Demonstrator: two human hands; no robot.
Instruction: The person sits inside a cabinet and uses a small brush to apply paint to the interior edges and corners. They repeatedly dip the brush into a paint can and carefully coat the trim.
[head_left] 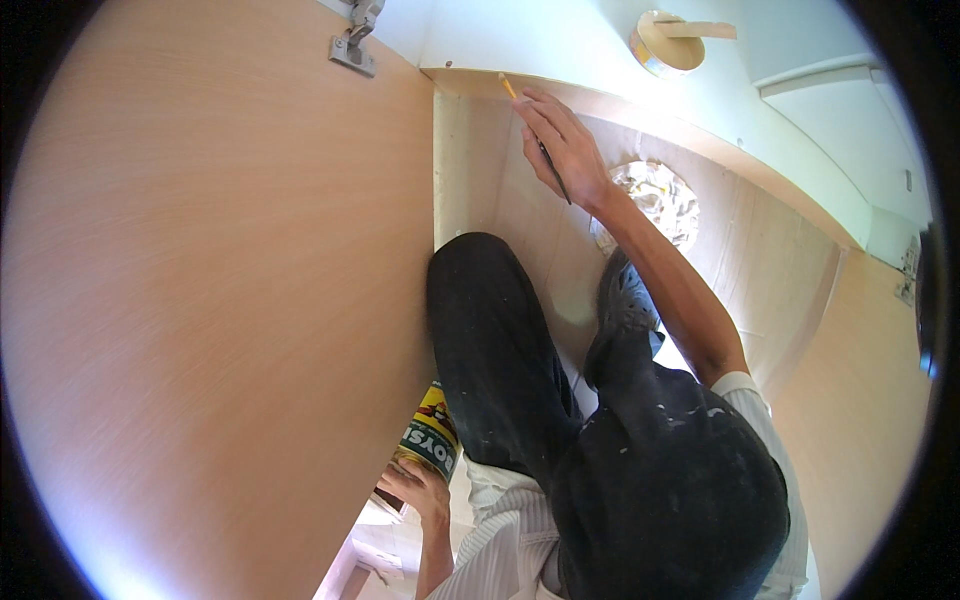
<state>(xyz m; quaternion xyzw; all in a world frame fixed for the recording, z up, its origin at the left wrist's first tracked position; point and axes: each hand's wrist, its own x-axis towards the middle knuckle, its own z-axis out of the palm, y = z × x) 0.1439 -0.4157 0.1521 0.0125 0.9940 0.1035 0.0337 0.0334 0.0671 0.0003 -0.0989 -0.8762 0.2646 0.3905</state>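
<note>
My right hand (562, 150) pinches a thin artist's-type paintbrush (554, 168) with a dark handle. Its yellowish tip reaches up to the front edge of a pale wooden board (620, 112), at the board's left end; whether it touches cannot be made out. Low on the left, my left hand (418, 488) grips the lower part of a paint can (430, 432) with a green and yellow label. The can is beside my left thigh, close to the wooden door, and its opening is out of sight.
A large wooden door (230, 280) with a metal hinge (352, 55) fills the left side. On the white surface beyond the board stands an open tub (660, 50) with a flat wooden stick across it. Crumpled whitish material (660, 200) lies beyond my dark shoe (627, 295).
</note>
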